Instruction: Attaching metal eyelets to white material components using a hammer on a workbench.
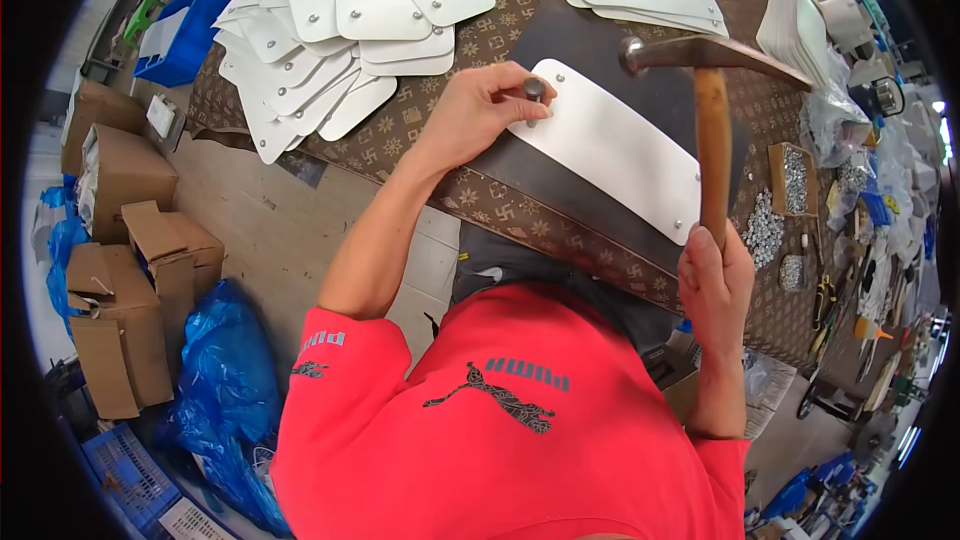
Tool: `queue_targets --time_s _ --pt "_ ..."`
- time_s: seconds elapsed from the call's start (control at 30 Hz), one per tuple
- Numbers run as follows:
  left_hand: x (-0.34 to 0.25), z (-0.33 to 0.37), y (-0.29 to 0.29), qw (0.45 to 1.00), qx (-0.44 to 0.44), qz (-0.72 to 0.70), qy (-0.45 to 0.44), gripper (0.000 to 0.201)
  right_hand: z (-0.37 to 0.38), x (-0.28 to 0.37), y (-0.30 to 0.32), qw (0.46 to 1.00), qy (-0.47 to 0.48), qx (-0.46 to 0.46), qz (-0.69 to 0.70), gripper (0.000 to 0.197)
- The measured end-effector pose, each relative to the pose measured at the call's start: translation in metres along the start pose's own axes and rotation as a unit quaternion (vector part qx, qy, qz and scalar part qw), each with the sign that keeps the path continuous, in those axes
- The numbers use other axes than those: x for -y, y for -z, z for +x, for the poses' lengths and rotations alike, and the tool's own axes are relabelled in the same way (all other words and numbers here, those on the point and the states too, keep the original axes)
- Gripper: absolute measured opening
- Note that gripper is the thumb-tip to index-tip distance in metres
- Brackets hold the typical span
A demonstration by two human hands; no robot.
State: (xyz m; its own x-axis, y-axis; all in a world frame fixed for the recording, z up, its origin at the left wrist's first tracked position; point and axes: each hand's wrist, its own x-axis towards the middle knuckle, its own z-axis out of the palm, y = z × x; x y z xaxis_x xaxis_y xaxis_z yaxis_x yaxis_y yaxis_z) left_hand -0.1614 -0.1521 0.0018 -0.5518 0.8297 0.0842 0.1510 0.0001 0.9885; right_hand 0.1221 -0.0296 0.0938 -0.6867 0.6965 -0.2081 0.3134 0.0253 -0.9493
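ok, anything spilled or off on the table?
Possibly: small metal pieces lie in a loose heap on the patterned table, outside the brown box holding more, so they look spilled, though maybe it's deliberate. The white panel by the left hand shows no obvious damage.

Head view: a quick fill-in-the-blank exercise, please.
The right hand grips a hammer by its ____ handle.
The left hand pinches a metal punch at the end of a panel coloured ____.
The larger pile lies to the ____ of the dark mat.
The big plastic bag on the floor is ____.
Missing words: wooden; white; left; blue.
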Motion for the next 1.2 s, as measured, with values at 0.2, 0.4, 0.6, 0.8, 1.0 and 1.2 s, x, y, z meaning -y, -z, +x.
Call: queue_targets --time_s 0.2,0.4,0.6,0.8,1.0,1.2 --pt "0.001 -0.005 -0.004 1.0 0.007 0.005 -0.003 0.013 -0.018 0.068 0.017 0.959 0.235 -0.01 0.161 0.013" --pt "0.006 -0.013 -0.012 1.0 -0.001 0.013 -0.002 0.016 0.023 -0.021 -0.003 0.945 0.174 0.063 -0.271 0.021" --pt "-0.008 0.011 -0.024 1.0 0.018 -0.014 -0.012 0.018 -0.01 -0.022 0.034 0.999 -0.003 -0.018 -0.034 0.022" --pt "-0.022 0.058 -0.122 0.984 0.107 -0.137 -0.049 0.019 -0.04 -0.022 0.065 0.984 0.006 -0.167 0.057 0.025" --pt "-0.019 0.082 -0.194 0.97 0.19 -0.145 -0.031 0.019 -0.07 -0.043 0.091 0.965 -0.004 -0.239 0.103 0.026" --pt "-0.004 0.08 -0.212 0.971 0.23 -0.047 -0.045 0.018 -0.065 -0.031 0.104 0.933 -0.028 -0.354 0.064 0.026"
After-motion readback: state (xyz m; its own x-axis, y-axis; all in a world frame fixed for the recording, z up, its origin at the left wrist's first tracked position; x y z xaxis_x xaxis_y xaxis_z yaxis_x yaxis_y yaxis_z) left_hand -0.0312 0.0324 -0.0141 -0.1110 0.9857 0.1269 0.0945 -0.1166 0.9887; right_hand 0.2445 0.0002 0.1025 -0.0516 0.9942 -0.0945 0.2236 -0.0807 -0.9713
